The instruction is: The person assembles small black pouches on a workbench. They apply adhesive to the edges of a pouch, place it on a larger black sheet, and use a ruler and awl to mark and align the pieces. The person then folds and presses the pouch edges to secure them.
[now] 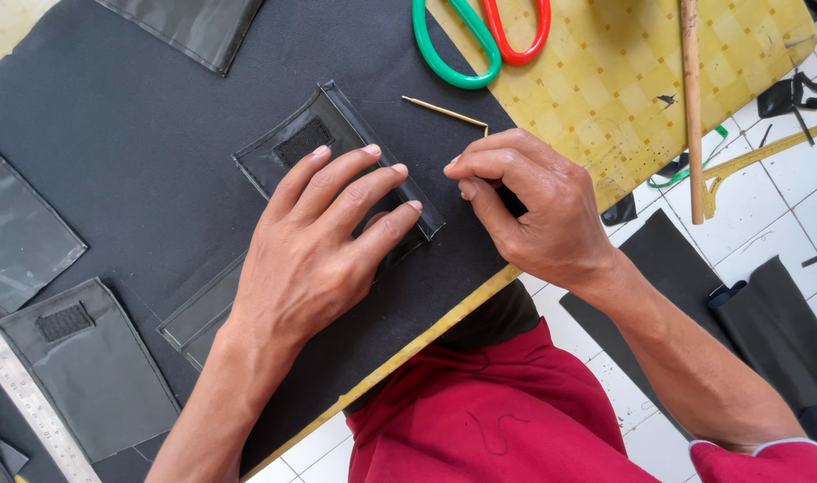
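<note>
My left hand (323, 246) lies flat, fingers spread, pressing a black pocket piece (337, 143) onto the black sheet (140, 134). My right hand (533, 210) pinches a thin stick (444, 112), tip just beside the piece's right edge. Scissors (480, 36) lie beyond.

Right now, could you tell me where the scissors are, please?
In the head view, the scissors lie at the top centre, their green and red handles straddling the edge between the black sheet and the yellow checked mat.
</note>
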